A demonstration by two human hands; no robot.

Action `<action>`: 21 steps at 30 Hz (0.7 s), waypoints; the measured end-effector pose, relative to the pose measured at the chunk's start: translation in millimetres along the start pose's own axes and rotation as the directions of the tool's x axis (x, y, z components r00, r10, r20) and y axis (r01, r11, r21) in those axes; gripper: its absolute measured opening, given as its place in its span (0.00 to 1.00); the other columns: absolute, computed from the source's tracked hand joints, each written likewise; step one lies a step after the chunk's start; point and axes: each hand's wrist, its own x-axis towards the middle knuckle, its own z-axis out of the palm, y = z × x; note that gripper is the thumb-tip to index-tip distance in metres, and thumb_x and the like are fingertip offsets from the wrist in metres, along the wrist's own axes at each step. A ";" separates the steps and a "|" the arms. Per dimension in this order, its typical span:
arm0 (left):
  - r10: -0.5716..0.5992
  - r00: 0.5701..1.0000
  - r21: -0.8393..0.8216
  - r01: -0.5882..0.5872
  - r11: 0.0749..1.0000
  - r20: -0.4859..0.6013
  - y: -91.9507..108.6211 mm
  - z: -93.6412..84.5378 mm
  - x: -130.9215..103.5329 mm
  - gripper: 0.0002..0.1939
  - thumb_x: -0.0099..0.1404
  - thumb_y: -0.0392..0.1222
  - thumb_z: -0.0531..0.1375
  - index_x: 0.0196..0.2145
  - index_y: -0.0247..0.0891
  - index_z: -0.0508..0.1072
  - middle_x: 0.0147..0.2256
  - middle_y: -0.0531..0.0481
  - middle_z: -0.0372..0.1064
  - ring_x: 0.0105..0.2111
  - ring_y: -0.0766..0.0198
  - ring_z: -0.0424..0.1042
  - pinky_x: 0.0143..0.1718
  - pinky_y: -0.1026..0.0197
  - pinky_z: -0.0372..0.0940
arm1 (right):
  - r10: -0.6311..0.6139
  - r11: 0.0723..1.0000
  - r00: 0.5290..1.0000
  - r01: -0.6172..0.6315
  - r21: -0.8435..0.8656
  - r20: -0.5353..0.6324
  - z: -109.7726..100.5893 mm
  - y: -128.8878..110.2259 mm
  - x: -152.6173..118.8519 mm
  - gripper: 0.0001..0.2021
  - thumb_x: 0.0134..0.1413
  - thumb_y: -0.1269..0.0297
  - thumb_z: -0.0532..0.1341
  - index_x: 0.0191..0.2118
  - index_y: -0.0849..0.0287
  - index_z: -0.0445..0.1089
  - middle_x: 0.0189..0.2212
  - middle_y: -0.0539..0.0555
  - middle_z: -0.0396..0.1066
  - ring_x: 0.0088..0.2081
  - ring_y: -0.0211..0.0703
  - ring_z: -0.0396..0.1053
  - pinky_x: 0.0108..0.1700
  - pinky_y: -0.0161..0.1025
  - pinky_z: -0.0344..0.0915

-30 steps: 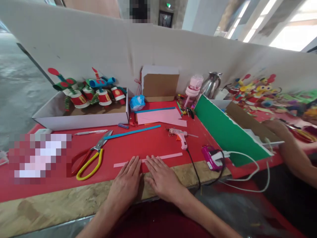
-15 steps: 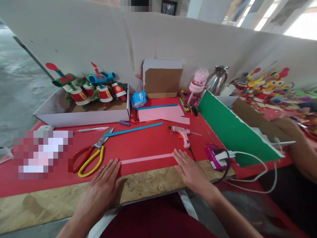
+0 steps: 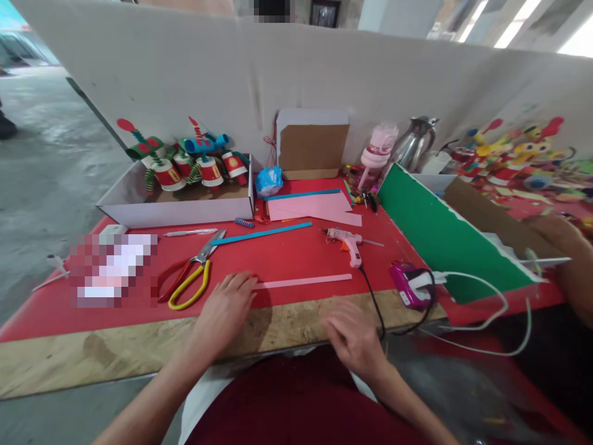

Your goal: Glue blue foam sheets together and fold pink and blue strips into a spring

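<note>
A thin pink paper strip (image 3: pixel 306 282) lies on the red table cover. Over its left end is my left hand (image 3: pixel 230 307), fingers together and bent; whether they pinch the strip is hidden. My right hand (image 3: pixel 353 334), blurred, hovers at the wooden table edge below the strip, its fingers curled and apart from the paper. Scissors with red and yellow handles (image 3: pixel 189 281) lie left of my left hand, their blades touching a blue strip (image 3: pixel 264 233). Beyond the pink strip's right end rests a pink glue gun (image 3: pixel 348 241).
A white box (image 3: pixel 185 213) with paper-cup figures stands back left, a green-sided box (image 3: pixel 449 241) at right. Pink paper sheets (image 3: pixel 310 207) lie at the back. A purple power socket (image 3: pixel 410 285) with cables sits right. Another person's arm (image 3: pixel 572 259) is at far right.
My right hand has left the pink strip's right end and drawn back toward the table edge, its fingers curling. My left hand has shifted onto the left end. The camera view has shifted.
</note>
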 end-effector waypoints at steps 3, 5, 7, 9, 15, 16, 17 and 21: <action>-0.055 0.986 0.058 0.046 0.997 0.159 9.5 -1.5 24.4 0.14 0.67 0.34 0.46 0.43 0.36 0.70 0.43 0.40 0.69 0.44 0.51 0.66 0.44 0.50 0.62 | -0.172 0.984 0.983 0.169 0.048 0.067 12.1 -15.0 -2.2 0.15 0.65 0.64 0.50 0.30 0.58 0.70 0.20 0.50 0.72 0.23 0.36 0.67 0.29 0.34 0.61; -0.066 0.972 0.054 0.055 0.997 0.228 9.1 -1.2 33.6 0.12 0.67 0.35 0.47 0.40 0.36 0.69 0.40 0.40 0.69 0.43 0.50 0.65 0.42 0.50 0.61 | -0.222 0.974 0.969 0.216 0.064 0.106 18.2 -18.7 -4.6 0.17 0.66 0.63 0.48 0.29 0.58 0.69 0.19 0.49 0.70 0.21 0.35 0.65 0.26 0.34 0.57; -0.055 0.960 0.005 0.056 0.998 0.275 4.6 -0.4 37.2 0.11 0.67 0.37 0.48 0.38 0.36 0.69 0.38 0.40 0.69 0.42 0.50 0.65 0.40 0.51 0.60 | -0.205 0.978 0.969 0.196 0.077 0.138 22.0 -18.0 -7.7 0.17 0.66 0.63 0.48 0.29 0.58 0.69 0.19 0.49 0.70 0.21 0.35 0.65 0.26 0.34 0.57; -0.042 0.958 -0.061 0.062 0.996 0.282 -1.0 -0.2 36.7 0.10 0.66 0.37 0.48 0.33 0.37 0.68 0.36 0.41 0.69 0.40 0.52 0.66 0.39 0.53 0.60 | -0.167 0.983 0.973 0.152 0.099 0.160 23.6 -15.8 -10.5 0.17 0.66 0.63 0.48 0.30 0.58 0.69 0.21 0.49 0.71 0.23 0.35 0.67 0.28 0.33 0.58; -0.137 0.976 -0.570 0.212 0.794 0.172 7.8 -10.2 21.2 0.10 0.64 0.43 0.49 0.26 0.40 0.62 0.24 0.52 0.65 0.27 0.62 0.65 0.30 0.62 0.58 | 0.148 0.919 0.968 -0.210 0.334 0.202 23.1 -19.3 -2.2 0.13 0.63 0.62 0.51 0.38 0.58 0.73 0.30 0.53 0.75 0.32 0.38 0.71 0.35 0.33 0.63; -0.142 0.968 -0.668 0.247 0.702 0.209 14.8 -12.3 17.5 0.11 0.64 0.46 0.49 0.26 0.40 0.61 0.23 0.54 0.64 0.25 0.64 0.65 0.28 0.63 0.58 | 0.247 0.856 0.942 -0.323 0.405 0.229 23.9 -21.1 2.7 0.13 0.62 0.61 0.53 0.41 0.58 0.73 0.31 0.53 0.75 0.32 0.38 0.71 0.35 0.33 0.64; -0.128 0.958 -0.743 0.281 0.607 0.257 22.9 -14.2 13.7 0.12 0.64 0.48 0.49 0.27 0.40 0.61 0.22 0.55 0.64 0.24 0.65 0.64 0.26 0.64 0.57 | 0.339 0.766 0.903 -0.428 0.480 0.264 25.3 -22.8 8.3 0.13 0.61 0.59 0.54 0.44 0.58 0.72 0.31 0.52 0.74 0.30 0.37 0.69 0.32 0.32 0.64; 0.020 0.918 -0.851 0.360 0.383 0.397 51.2 -18.9 1.1 0.14 0.63 0.52 0.51 0.27 0.39 0.62 0.20 0.56 0.66 0.20 0.68 0.62 0.23 0.67 0.56 | 0.541 0.344 0.733 -0.641 0.686 0.413 32.9 -25.0 29.9 0.20 0.54 0.50 0.58 0.46 0.59 0.72 0.18 0.44 0.62 0.17 0.31 0.54 0.20 0.29 0.54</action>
